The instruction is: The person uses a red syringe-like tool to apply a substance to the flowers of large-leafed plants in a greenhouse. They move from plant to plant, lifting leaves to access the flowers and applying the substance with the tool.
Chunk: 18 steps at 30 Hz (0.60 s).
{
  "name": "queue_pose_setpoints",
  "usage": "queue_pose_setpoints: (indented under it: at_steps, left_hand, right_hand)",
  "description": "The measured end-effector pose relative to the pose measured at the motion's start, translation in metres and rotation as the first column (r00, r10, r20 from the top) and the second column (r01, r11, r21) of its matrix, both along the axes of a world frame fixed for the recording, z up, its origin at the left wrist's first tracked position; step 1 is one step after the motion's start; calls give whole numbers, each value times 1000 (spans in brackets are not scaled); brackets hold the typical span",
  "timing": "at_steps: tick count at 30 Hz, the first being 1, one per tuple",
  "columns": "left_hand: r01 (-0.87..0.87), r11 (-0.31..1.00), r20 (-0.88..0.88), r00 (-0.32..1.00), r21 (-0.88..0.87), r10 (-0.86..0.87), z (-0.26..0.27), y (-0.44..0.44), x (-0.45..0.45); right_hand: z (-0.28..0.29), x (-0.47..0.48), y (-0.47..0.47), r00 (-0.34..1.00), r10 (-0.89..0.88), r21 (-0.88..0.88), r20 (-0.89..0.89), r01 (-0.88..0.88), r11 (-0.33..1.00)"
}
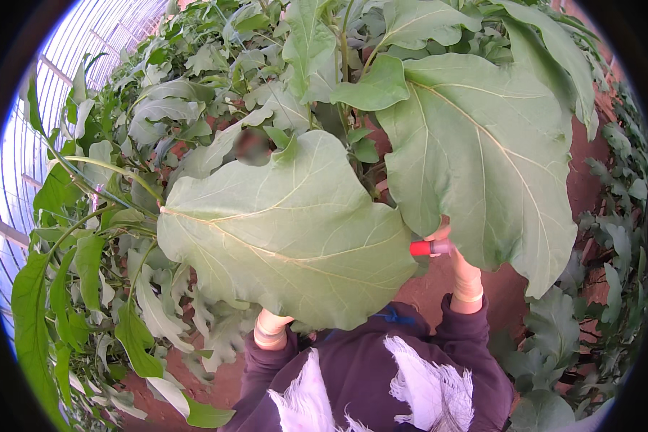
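Note:
A broad green leaf [291, 232] of what looks like an eggplant plant spreads across the middle of the head view. It covers my left hand; only the wrist, with bands round it, shows below the leaf, so its fingers and anything in them are hidden. My right hand [447, 243], in a pale glove or covering, is partly behind a second large leaf [497, 146]. Its fingers are closed on a small tool or container with a red end [421, 248], which points left beside the first leaf's edge.
Dense plants [221, 70] fill the space ahead and to the left, with strings among their stems. More foliage [561, 329] lines the right side. Reddish soil [502, 297] shows between the rows. Ribbed plastic sheeting [16, 162] curves along the far left.

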<state>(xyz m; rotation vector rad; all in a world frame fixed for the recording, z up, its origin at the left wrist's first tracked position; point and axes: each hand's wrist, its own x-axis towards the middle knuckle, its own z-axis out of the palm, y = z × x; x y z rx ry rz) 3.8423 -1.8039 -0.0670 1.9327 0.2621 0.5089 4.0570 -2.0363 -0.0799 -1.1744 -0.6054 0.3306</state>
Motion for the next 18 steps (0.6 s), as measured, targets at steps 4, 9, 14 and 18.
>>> queue_pose_setpoints:
  at_steps: [4,9,14,18]
  left_hand:
    - [9,989,-102,995,-146,-24,-5,-46,49]
    - [-12,972,-246,968,-236,-48,-4,-92,100]
    - [-129,991,148,981,35,122,24,-107,142]
    - [-223,951,320,904,-215,284,64,-73,172]
  right_hand:
    - [3,40,-32,998,66,-61,8,-66,996]
    - [-3,78,-80,997,68,-118,21,-65,991]
    - [-13,97,-125,998,-44,-119,46,49,992]
    - [-13,109,-164,974,-217,-64,69,221,973]
